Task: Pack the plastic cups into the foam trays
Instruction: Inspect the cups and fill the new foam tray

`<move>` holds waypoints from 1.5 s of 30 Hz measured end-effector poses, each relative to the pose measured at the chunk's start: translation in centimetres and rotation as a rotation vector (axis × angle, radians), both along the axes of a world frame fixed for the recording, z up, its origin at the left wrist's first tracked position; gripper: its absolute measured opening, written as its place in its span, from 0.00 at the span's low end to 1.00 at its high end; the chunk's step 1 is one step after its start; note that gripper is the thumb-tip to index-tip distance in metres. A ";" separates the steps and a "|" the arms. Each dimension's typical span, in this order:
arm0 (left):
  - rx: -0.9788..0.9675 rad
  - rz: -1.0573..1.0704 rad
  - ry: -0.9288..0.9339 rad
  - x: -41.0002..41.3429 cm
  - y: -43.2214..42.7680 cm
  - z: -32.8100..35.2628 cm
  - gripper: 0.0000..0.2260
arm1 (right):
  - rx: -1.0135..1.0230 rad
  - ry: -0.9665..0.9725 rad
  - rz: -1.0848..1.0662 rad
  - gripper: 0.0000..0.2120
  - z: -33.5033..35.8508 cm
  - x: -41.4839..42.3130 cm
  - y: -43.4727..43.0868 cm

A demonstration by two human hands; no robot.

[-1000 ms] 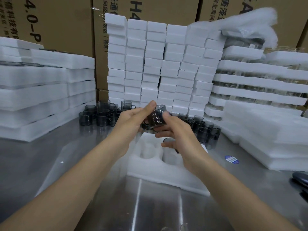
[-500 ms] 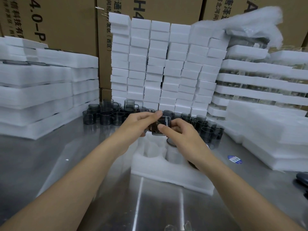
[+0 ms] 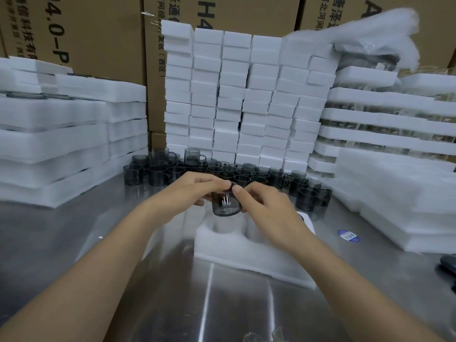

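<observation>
A person's two bare hands meet over the middle of a steel counter, both grasping one smoky grey plastic cup. The left hand comes in from seven o'clock and pinches the cup's rim and near wall with curled fingers. The right hand comes in from five o'clock, with its thumb and forefinger closed on the opposite side of the rim. The cup is roughly upright, mouth up. It hangs directly above the left-hand pocket of a white foam tray, which lies flat on the counter just below the hands. Whether its base already touches the foam cannot be told. A second pocket lies at three o'clock of the first, partly hidden by the right wrist. At twelve o'clock of the tray a dense cluster of matching grey cups stands on the counter, some showing handles, and runs from ten o'clock round to two o'clock. Behind the cluster rises a wall of stacked white foam blocks. Thick foam sheets are piled at nine o'clock, and layered foam trays with clear items between them are stacked at two o'clock. Brown cardboard boxes with printed characters fill the background. A round blue sticker lies on the counter at three o'clock of the tray.
</observation>
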State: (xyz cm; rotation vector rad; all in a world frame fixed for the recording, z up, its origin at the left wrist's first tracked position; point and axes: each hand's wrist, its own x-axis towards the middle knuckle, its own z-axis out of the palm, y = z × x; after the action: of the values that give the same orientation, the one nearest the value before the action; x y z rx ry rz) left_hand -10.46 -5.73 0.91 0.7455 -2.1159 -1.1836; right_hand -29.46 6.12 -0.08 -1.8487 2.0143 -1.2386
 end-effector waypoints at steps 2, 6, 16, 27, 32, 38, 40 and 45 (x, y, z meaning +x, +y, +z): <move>-0.013 -0.030 -0.004 0.2 -0.1 -0.1 0.20 | -0.006 -0.017 -0.004 0.19 0.1 -0.2 0.0; -0.062 -0.055 -0.042 0.3 0.0 0.3 0.20 | -0.029 -0.080 -0.027 0.19 0.2 -0.5 -0.2; -0.190 -0.103 -0.165 1.1 0.8 1.7 0.12 | -0.086 -0.082 -0.146 0.21 0.5 -3.3 -0.5; -0.320 -0.047 -0.426 0.2 2.2 1.5 0.16 | -0.105 -0.178 -0.354 0.19 -1.7 -10.1 -1.5; -0.470 -0.057 -0.496 -2.6 4.8 -0.4 0.33 | -0.029 -0.167 -0.498 0.08 -4.8 -14.4 -1.1; -0.469 -0.077 -0.758 -3.9 4.7 -1.8 0.43 | 0.094 0.035 -0.411 0.32 -5.5 -14.9 -1.3; -0.461 -0.073 -0.761 -3.9 4.6 -1.9 0.43 | 0.164 0.091 -0.408 0.37 -5.4 -14.9 -1.2; -0.469 -0.067 -0.726 -4.0 4.7 -2.0 0.42 | 0.293 0.212 -0.441 0.38 -5.3 -15.3 -1.7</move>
State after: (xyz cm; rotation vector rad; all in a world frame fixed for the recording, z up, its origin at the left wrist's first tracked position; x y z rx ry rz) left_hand -14.41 -1.02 -1.11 0.9739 -2.8737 -0.4118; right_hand -44.78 4.43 -5.35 -1.5014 2.6547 -0.7844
